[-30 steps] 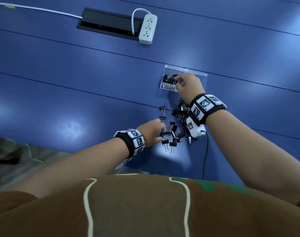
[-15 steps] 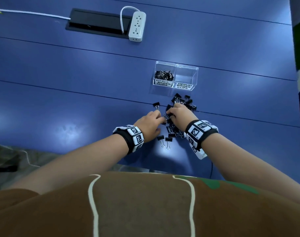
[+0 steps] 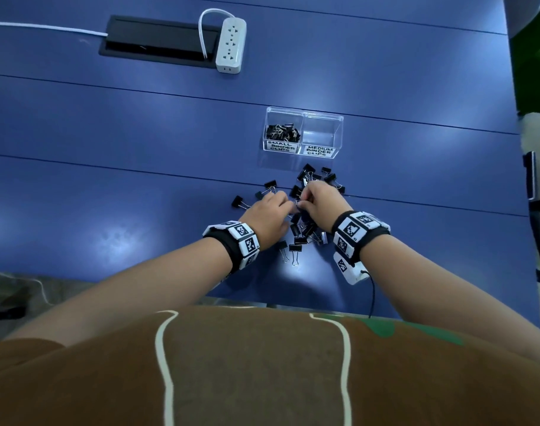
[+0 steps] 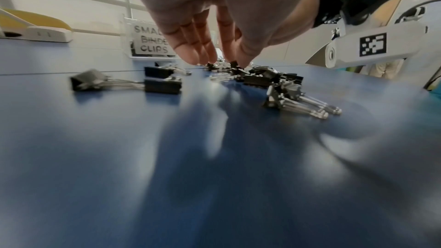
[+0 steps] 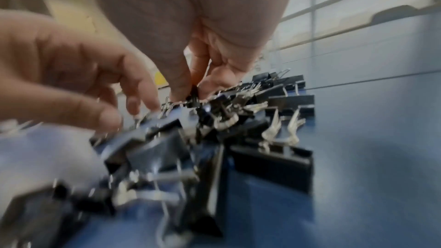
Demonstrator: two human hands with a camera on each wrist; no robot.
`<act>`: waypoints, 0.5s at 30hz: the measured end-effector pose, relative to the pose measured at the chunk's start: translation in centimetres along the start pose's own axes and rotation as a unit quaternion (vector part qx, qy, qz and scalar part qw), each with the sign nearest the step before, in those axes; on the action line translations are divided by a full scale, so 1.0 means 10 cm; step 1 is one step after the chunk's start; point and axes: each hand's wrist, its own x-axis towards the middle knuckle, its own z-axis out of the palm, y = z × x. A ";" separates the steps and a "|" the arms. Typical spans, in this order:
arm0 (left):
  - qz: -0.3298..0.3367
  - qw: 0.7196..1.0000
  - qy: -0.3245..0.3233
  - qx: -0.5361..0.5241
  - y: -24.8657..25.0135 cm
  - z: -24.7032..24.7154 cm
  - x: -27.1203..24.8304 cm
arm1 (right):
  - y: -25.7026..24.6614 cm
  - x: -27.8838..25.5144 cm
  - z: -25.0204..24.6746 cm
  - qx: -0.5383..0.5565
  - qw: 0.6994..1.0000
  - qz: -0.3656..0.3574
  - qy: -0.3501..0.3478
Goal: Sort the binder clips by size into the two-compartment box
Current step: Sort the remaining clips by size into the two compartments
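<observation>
A clear two-compartment box stands on the blue table. Its left half, labelled small binder clips, holds several; the right half, labelled medium, holds nothing. A pile of black binder clips lies just in front of it. Both hands reach down into the pile, close together. My left hand has its fingers pointing down, and thumb and forefinger pinch a small clip. My right hand pinches another small clip between thumb and fingers. Loose clips lie left of the hands.
A white power strip and a black cable hatch lie at the far side of the table. A dark device sits at the right edge. The near table edge runs just under my wrists.
My right hand has come back from the box's small compartment to the pile. My left hand has shifted slightly forward and now meets the right hand over the clips.
</observation>
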 end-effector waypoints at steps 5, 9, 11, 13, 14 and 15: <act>0.021 0.999 -0.025 -0.014 0.03 0.09 0.05 | 0.19 -0.05 -0.28 0.156 0.983 0.060 0.072; -0.015 1.000 -0.005 -0.002 -0.09 0.01 0.06 | 0.37 -0.11 -0.43 0.398 0.899 0.161 0.093; -0.020 1.000 0.013 0.004 -0.10 -0.02 0.07 | 0.40 -0.18 -0.43 0.448 0.868 0.194 0.087; -0.006 1.000 0.019 0.006 -0.03 -0.02 0.10 | 0.45 -0.29 -0.36 0.356 0.916 0.177 0.054; 0.002 1.000 0.012 0.004 0.03 0.01 0.12 | 0.45 -0.35 -0.30 0.280 0.947 0.155 0.035; 0.007 1.000 0.002 0.000 0.08 0.04 0.13 | 0.45 -0.41 -0.24 0.207 0.969 0.135 0.022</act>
